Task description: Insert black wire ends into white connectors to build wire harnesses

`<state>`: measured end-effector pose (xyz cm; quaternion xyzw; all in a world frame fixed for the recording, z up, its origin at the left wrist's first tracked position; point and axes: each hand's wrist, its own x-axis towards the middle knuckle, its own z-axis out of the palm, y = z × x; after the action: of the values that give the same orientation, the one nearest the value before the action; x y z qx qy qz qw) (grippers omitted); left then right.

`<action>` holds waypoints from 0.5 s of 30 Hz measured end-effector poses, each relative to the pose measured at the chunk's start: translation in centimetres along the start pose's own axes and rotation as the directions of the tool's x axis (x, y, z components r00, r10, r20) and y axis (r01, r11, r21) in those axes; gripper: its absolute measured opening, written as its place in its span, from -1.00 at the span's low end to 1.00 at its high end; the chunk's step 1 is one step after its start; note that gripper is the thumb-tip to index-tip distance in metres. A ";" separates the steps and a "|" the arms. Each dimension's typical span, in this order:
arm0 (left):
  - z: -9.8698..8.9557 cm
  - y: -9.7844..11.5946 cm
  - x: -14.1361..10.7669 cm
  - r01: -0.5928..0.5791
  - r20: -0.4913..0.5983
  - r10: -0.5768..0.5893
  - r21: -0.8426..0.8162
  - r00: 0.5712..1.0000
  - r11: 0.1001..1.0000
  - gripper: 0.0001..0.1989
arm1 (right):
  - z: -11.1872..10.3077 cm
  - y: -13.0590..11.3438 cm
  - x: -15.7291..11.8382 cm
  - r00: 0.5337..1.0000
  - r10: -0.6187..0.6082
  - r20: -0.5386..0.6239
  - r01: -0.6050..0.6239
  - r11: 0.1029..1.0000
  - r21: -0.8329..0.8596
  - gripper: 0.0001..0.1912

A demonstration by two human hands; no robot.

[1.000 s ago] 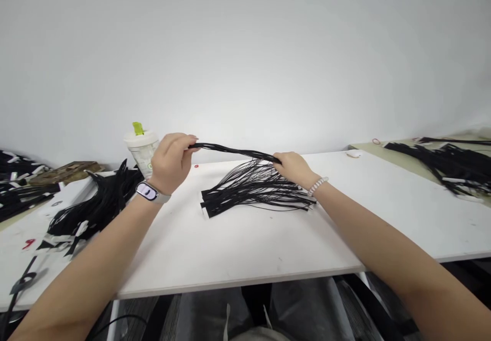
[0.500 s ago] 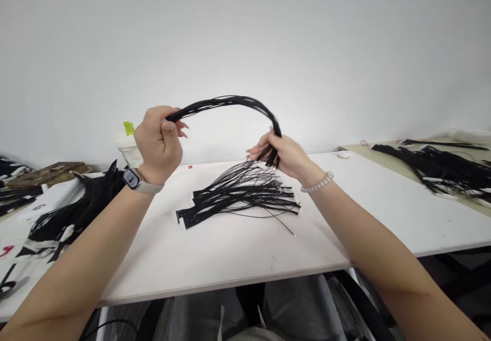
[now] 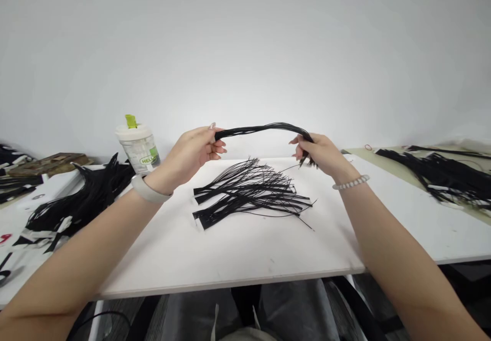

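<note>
A bundle of thin black cables [image 3: 264, 128] spans the space between my two hands in a shallow arch above the table. My left hand [image 3: 197, 146], closed, pinches its left end between thumb and fingers. The right end passes through my right hand [image 3: 320, 152], which is closed around it, and the loose cable tips stick out below the fingers. Beneath the bundle, more black cables [image 3: 249, 198] lie spread on the white table [image 3: 230, 259], wider flat ends at the left and thin loose ends at the right. Neither hand touches that pile.
A clear cup [image 3: 140, 149] with a white lid and green spout stands behind my left forearm. Black cable bundles [image 3: 88, 192] lie at the left, with a wooden box [image 3: 49, 169] beyond. Further black cables [image 3: 456, 175] rest on a beige surface at the right.
My left hand has turned and moved right and lower, and my right hand has shifted right. The held bundle has flattened from a high arch. The cable pile has spread slightly.
</note>
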<state>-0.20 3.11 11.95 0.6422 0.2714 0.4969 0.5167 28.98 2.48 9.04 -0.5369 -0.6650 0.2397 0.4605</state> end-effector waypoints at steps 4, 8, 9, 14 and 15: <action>0.3 -0.3 -0.1 -0.001 -0.075 -0.010 -0.145 0.997 0.989 -0.75 | 2.8 0.5 -0.2 0.931 -0.005 0.366 -0.078 0.974 0.211 -0.60; -0.1 -0.5 0.2 -0.035 -0.209 -0.006 -0.191 0.978 0.981 -0.74 | 4.5 0.8 -0.2 0.946 -0.079 0.313 0.053 0.995 0.090 -0.48; -0.2 -0.5 0.2 -0.035 -0.222 -0.006 -0.184 0.975 0.982 -0.74 | 4.5 0.9 -0.1 0.959 -0.077 0.273 0.087 0.996 -0.026 -0.50; 0.0 -0.2 -0.3 -0.057 -0.220 0.037 -0.088 0.975 0.994 -0.75 | 3.5 1.8 0.6 0.989 -0.051 0.136 0.091 0.948 -0.306 -0.65; 0.0 -0.2 -0.4 -0.062 -0.216 0.044 -0.081 0.975 0.995 -0.76 | 3.2 2.0 0.7 0.991 -0.045 0.127 0.085 0.940 -0.330 -0.64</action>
<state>-0.28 2.84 11.65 0.5689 0.2863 0.5881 0.4985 27.19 4.31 6.24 -0.5699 -0.7393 0.1390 0.3306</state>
